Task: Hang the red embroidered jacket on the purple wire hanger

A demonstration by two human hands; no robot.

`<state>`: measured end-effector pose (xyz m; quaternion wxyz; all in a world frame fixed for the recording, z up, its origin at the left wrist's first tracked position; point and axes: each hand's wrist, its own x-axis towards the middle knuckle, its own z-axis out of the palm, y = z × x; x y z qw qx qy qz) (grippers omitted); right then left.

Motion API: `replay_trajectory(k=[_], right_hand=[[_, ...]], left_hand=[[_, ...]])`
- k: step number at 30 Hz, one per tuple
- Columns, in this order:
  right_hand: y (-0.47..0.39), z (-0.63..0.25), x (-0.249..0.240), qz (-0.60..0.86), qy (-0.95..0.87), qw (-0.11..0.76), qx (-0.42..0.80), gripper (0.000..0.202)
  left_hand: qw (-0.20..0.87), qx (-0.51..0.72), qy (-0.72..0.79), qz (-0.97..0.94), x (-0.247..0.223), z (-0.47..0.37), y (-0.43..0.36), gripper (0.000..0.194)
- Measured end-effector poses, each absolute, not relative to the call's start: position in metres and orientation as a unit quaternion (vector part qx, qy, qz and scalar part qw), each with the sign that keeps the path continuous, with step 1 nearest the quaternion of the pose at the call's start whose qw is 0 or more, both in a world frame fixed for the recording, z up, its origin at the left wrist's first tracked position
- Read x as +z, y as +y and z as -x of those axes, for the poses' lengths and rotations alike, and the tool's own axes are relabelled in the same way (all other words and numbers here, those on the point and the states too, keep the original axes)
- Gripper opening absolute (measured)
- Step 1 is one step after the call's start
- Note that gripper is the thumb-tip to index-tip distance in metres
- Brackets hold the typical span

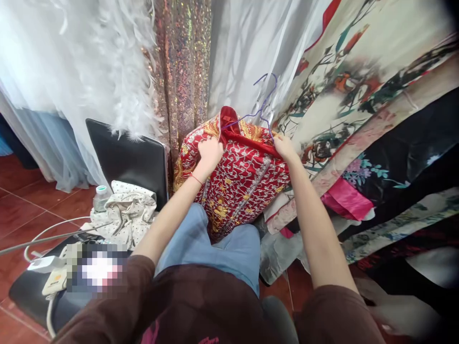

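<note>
A red garment (240, 174) with gold and silver embroidery hangs in front of my knees. My left hand (211, 152) is closed on it beside the neck opening, where the red lining shows. At the other side, my right hand (285, 147) grips the garment's top edge, close to one end of a purple wire hanger (263, 102). The hanger's hook points up above the neck opening, and one of its arms reaches into the garment. Whether my right fingers also hold the hanger is hidden.
Hanging clothes crowd round: white feathers (118, 62), a sequined dress (188, 62), a floral cream robe (344, 81). At left, a black chair (129, 157) bears a dotted cloth (131, 212), a bottle (101, 198), a power strip (57, 277) and cables.
</note>
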<state>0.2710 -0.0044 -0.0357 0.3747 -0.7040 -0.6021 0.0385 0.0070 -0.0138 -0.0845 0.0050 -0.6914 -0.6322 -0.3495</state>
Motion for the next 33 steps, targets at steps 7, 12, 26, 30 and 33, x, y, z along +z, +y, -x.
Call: replay_trajectory(k=[7, 12, 26, 30, 33], right_hand=[[0.006, -0.27, -0.054, 0.717, -0.57, 0.4, -0.021, 0.04], [0.014, -0.271, -0.059, 0.707, -0.568, 0.419, -0.041, 0.047], [0.006, -0.267, -0.055, 0.724, -0.564, 0.395, -0.042, 0.039], [0.014, -0.277, -0.057, 0.714, -0.568, 0.407, -0.038, 0.043], [0.023, -0.289, -0.058, 0.693, -0.595, 0.408, -0.025, 0.048]], left_hand=[[-0.046, -0.446, -0.676, 0.585, -0.159, -0.007, -0.023, 0.037], [-0.102, -0.52, -0.713, 0.459, -0.18, 0.012, -0.017, 0.028], [-0.065, -0.627, -0.613, 0.476, -0.159, 0.05, -0.025, 0.024], [-0.019, -0.657, -0.545, 0.52, -0.12, 0.069, -0.036, 0.026], [-0.027, -0.648, -0.502, 0.572, -0.083, 0.089, -0.038, 0.028]])
